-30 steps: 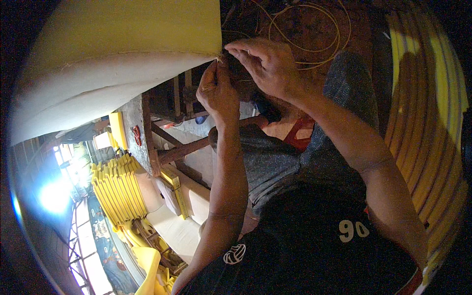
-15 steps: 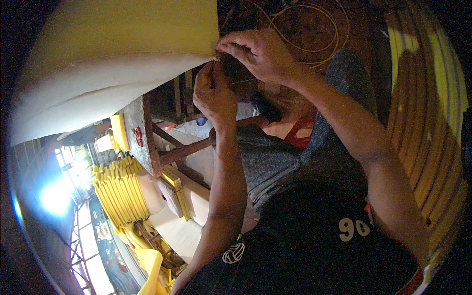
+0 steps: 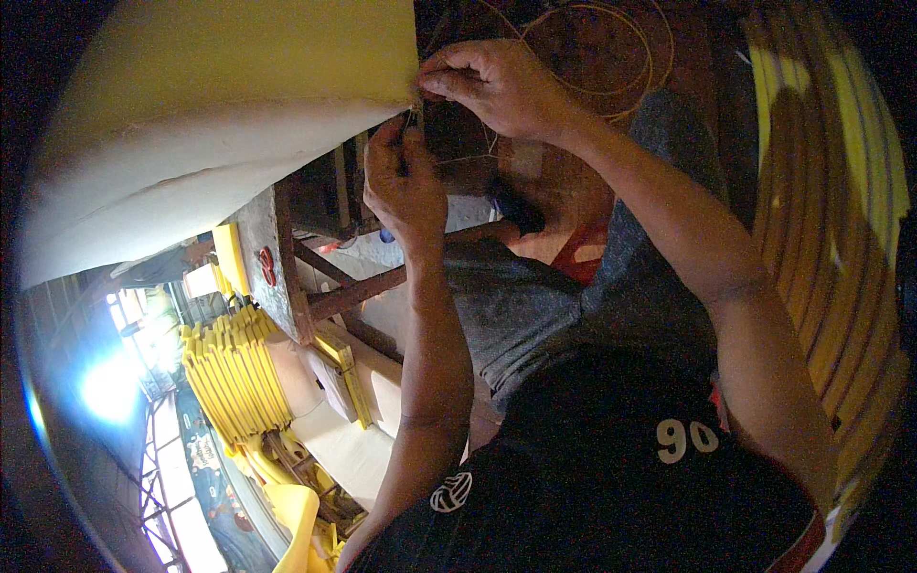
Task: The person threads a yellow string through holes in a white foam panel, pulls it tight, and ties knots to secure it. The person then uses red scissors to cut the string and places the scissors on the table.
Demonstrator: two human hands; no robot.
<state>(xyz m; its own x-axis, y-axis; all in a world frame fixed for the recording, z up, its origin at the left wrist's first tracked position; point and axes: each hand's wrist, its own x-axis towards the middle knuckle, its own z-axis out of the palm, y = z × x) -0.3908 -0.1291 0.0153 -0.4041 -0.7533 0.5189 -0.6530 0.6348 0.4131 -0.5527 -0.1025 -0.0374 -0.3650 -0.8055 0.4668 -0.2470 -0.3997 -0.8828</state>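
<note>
The padded piece (image 3: 248,124), yellowish on its upper face and pale on its side, lay above and to the left of the hands, its seam narrowing to a corner right at the fingertips. The left hand (image 3: 406,191) came up from below that corner, thumb and fingers pinched together, seemingly on a scrap of its edge. The right hand (image 3: 497,88) was just beside the corner, fingers curled inward; whether their tips gripped anything, I could not tell.

The step in hand appeared to be close fingertip work on the corner. The next move seemed to call for a steady left pinch and a free right hand.

The padded piece closed off the room leftward of both hands. Beyond the right hand the space was more open, although a loose loop of cord (image 3: 653,59) lay there. Under the left wrist, a wooden frame (image 3: 358,291) and the person's knee (image 3: 673,129), farther right, limited any downward swing.
</note>
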